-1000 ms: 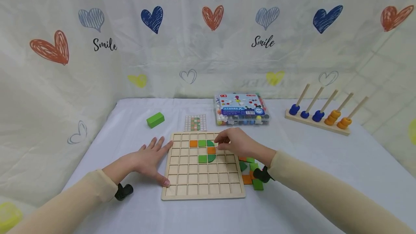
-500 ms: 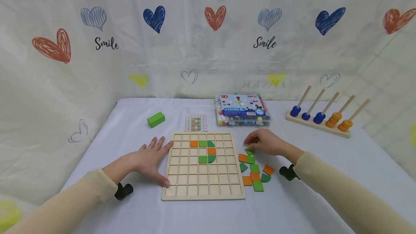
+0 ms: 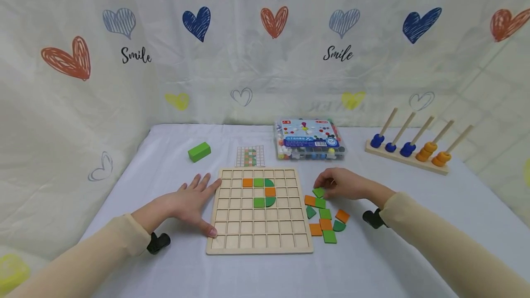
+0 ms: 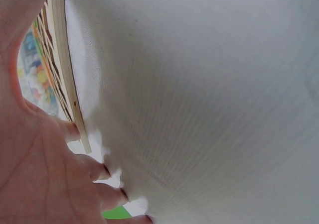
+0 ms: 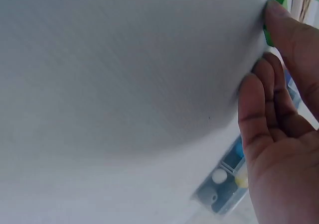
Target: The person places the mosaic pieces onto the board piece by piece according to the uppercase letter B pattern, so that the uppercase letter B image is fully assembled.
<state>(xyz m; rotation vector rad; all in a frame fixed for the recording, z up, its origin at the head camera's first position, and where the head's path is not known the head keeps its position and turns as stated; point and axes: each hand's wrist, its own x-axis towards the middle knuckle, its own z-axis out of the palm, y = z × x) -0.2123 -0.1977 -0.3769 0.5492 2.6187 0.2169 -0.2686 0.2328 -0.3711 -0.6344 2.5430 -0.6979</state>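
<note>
Left of centre, the left hand [image 3: 191,206] spreads its fingers against the wooden board [image 3: 259,228] at mid-frame. Right of centre, the right hand [image 3: 342,184] bends its fingers at a green tile [image 3: 318,192]; whether they pinch it, I cannot tell.

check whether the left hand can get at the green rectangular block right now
Probably yes: the green rectangular block lies just beyond the left hand, with only white tablecloth visible between them.
</note>
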